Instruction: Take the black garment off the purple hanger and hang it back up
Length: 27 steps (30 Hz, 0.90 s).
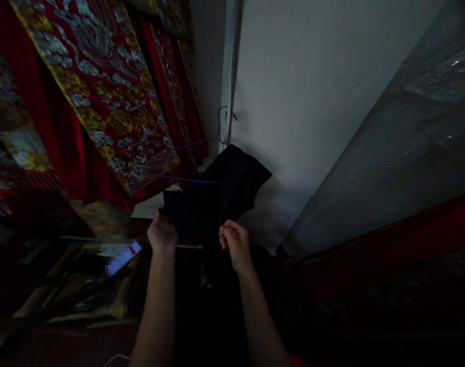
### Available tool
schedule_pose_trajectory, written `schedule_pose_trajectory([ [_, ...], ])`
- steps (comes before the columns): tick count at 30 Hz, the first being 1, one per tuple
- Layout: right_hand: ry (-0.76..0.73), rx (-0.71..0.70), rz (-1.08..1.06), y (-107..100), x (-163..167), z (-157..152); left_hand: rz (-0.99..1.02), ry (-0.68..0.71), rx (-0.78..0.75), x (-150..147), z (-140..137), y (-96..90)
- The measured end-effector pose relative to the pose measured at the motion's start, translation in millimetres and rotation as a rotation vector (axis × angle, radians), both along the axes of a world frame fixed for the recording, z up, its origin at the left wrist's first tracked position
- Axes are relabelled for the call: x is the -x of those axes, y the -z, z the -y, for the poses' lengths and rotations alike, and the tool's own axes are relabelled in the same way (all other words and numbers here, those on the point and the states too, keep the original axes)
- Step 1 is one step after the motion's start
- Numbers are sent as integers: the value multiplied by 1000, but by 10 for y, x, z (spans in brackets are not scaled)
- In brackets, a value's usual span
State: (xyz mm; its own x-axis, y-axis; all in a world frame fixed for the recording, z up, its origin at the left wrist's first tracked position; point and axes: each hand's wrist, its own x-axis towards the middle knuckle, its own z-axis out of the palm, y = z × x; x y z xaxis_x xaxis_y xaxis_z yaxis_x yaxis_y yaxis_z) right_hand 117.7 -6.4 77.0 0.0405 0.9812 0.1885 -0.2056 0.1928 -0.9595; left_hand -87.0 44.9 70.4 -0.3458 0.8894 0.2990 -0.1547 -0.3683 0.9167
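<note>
In dim light a black garment (232, 178) spreads out in front of me near the wall; its exact kind I cannot make out. My left hand (162, 233) is closed at the garment's lower left edge, fingertips pinched on the dark cloth. Closer to the middle, my right hand (235, 242) is closed too, thumb and fingers pinching the cloth's lower part. A thin purple hanger (218, 125) shows above the garment. One purple line (186, 179) runs across the cloth toward the left.
Red embroidered cloths (113, 102) with gold and silver patterns hang at the left. Below them, a lit phone (123, 258) lies on a cluttered seat or stand (64, 300). A white wall (305, 102) faces me, and plastic sheeting (389, 153) covers something at the right.
</note>
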Motion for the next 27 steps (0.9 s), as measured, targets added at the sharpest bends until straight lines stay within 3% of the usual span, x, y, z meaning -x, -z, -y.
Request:
schedule_pose_trajectory([
  [3,67,18,-18,150,-103,-15,28,24,74,-235,145,122],
  [8,219,-4,141,220,-370,-6,10,176,33,-618,335,-165],
  [11,109,-141,190,154,-326,112,64,292,-19,-859,516,-275],
  [14,1,-184,138,102,-120,260,-156,307,-66,-996,667,-335],
  [18,-72,-123,168,56,46,356,-508,201,-204,-916,704,-420],
  [20,-139,-77,236,-17,-35,323,-560,231,-218,-815,664,-383],
  [23,-257,-88,389,-254,-328,157,-646,460,-110,-665,578,-154],
  [25,-286,-196,479,-469,-540,-37,-768,610,-6,-578,516,45],
  [27,-202,-346,509,-663,-688,-299,-922,701,41,-493,444,179],
])
